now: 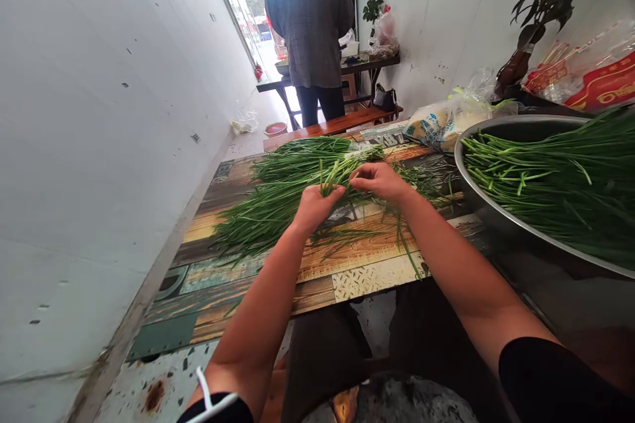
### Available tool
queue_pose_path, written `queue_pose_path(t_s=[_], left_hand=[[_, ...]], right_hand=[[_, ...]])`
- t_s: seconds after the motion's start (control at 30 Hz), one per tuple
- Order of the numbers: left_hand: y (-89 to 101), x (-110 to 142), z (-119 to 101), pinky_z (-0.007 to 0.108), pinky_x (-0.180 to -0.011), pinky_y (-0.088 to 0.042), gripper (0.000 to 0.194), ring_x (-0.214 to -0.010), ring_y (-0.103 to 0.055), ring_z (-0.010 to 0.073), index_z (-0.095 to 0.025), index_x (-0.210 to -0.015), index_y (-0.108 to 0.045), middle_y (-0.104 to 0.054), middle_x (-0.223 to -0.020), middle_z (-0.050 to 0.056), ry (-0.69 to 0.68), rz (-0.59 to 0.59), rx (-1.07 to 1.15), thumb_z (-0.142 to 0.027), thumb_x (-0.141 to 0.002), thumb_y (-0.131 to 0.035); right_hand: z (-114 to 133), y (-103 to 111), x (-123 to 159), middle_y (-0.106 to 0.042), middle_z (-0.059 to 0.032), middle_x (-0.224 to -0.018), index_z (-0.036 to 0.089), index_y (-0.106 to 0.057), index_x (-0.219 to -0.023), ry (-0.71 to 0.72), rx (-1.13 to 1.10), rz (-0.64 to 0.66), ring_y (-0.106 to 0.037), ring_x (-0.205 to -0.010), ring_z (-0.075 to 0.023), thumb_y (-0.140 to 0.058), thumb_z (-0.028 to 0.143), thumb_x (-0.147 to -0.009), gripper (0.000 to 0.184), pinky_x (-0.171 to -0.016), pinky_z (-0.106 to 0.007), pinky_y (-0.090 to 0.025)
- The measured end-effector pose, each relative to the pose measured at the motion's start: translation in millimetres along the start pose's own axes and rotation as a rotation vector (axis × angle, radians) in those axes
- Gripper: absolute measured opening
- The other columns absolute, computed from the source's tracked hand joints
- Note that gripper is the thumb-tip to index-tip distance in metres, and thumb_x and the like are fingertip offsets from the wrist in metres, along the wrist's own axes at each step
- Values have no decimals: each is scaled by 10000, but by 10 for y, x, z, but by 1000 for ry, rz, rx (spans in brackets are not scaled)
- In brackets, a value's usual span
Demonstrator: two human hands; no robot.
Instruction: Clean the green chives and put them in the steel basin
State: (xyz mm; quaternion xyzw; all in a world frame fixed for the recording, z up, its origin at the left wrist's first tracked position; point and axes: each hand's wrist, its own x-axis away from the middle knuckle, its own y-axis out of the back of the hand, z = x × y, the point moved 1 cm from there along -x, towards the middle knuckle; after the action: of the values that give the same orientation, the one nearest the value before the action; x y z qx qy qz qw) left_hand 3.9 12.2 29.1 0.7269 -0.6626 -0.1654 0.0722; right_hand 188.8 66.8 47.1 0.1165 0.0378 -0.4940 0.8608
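Note:
My left hand (320, 205) is closed around a few garlic chives, whose pale stem ends stick up above the thumb. Close by on its right, my right hand (377, 180) has thumb and fingertips pinched together at the chive stems; the exact spot is small and partly hidden. Beneath and beyond both hands lies a large heap of garlic chives (262, 211), leaves to the left and pale ends to the right. Loose trimmings and thin scraps (429, 178) are scattered right of my right hand.
A big metal basin (516, 211) full of chives stands at the right. Behind it are plastic bags (446, 122) and a potted plant (536, 13). The wood-patterned table (367, 258) ends just before my knees. Ahead, a person (310, 20) stands at another table, beyond a bench (327, 129).

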Motion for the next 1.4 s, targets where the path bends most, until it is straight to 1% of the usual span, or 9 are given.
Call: queue_pose_path(t_s=[0.13,0.33,0.6,0.67,0.8,0.87,1.1,1.3,1.4], left_hand=[[-25,-12,22,253,-664,-453,337,-686,-620,147,-151,-879,-783,-747,-773,41,3,0,65,-409,-668,-735],[-26,-3,-26,242,-621,-398,307,-603,-556,110,-144,-816,-774,-708,-677,15,27,-118,35,-390,-634,-755],[-38,2,-2,248,-639,-404,294,-631,-577,123,-144,-781,-766,-719,-697,25,41,-119,20,-403,-647,-728],[-40,8,-6,250,-642,-401,283,-637,-575,126,-150,-788,-770,-715,-691,20,35,-137,-30,-396,-656,-723],[-35,16,-18,254,-652,-403,254,-659,-582,134,-161,-812,-779,-714,-701,13,20,-164,-104,-366,-679,-709],[-28,15,-17,254,-657,-411,238,-662,-589,136,-167,-816,-782,-717,-705,8,18,-170,-118,-353,-691,-704],[-11,2,-11,272,-714,-437,185,-713,-627,157,-180,-834,-775,-739,-748,9,-68,-211,-196,-315,-733,-700],[-53,32,-61,273,-735,-446,128,-722,-633,161,-195,-816,-768,-747,-776,10,-155,-169,-253,-270,-737,-701],[-72,40,-57,272,-725,-442,129,-708,-625,159,-196,-813,-765,-735,-755,6,-159,-171,-259,-281,-739,-702]], right_hand=[[-13,-73,-2,-599,18,-610,141,-674,-772,-33,-43,-45,-508,-564,-101,-731,427,-647,318,-539,-239,-399],[-8,-51,-10,-621,-2,-620,132,-691,-674,40,292,-98,-498,-593,-110,-684,377,-678,245,-573,-246,-364],[25,267,-3,-507,-6,-530,179,-549,-533,-87,709,-614,-451,-565,-140,-592,381,-782,324,-582,-279,-314],[31,230,14,-531,-13,-576,180,-573,-585,15,750,-591,-449,-576,-145,-593,371,-788,280,-593,-282,-334],[13,59,21,-669,-85,-957,156,-684,-927,464,770,-287,-560,-815,-183,-611,225,-769,188,-741,-290,-427],[-26,12,5,-680,-102,-993,165,-707,-905,544,813,-185,-562,-917,-210,-633,240,-793,154,-802,-312,-432],[-68,-4,-25,-650,-30,-656,149,-720,-684,223,682,-110,-542,-676,-144,-582,361,-870,314,-651,-265,-366],[-53,-86,-27,-613,-10,-546,148,-632,-551,-195,274,-179,-502,-518,-113,-548,268,-788,279,-533,-243,-352],[-45,6,-42,-581,-6,-517,160,-620,-551,-231,357,-282,-469,-495,-114,-561,294,-794,283,-517,-253,-323]])
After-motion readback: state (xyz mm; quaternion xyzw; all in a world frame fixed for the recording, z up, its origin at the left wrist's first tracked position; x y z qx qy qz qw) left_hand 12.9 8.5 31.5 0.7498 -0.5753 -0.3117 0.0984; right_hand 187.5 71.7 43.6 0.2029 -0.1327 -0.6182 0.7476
